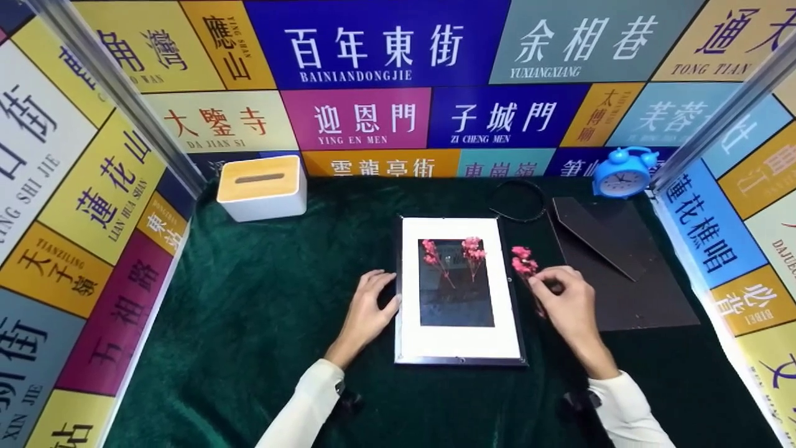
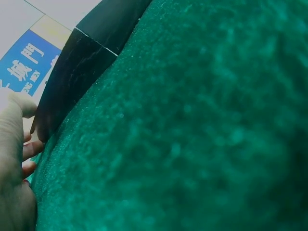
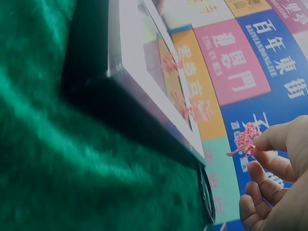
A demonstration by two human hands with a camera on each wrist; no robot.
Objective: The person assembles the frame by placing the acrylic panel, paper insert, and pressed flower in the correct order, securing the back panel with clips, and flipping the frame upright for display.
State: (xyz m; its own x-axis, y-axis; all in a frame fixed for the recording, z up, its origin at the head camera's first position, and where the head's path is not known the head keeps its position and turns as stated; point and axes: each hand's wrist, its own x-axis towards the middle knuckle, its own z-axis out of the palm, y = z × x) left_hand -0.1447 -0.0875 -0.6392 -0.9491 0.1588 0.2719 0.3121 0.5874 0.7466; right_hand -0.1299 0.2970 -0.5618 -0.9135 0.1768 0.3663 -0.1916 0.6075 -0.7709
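My right hand (image 1: 569,298) pinches a pink sprig (image 1: 523,261) beside the frame (image 1: 459,348); my left hand (image 1: 367,308), fingers relaxed, touches its edge.

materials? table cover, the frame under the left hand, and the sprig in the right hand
Table cover: looks like dark green velvet, with a soft nap and patchy sheen.
Frame: glossy pane, glass or acrylic, mirrors the wall signs; white matte mat, probably card; thin dark edge.
Sprig pinched by the right hand: pink dried or artificial flowers, can't tell which.
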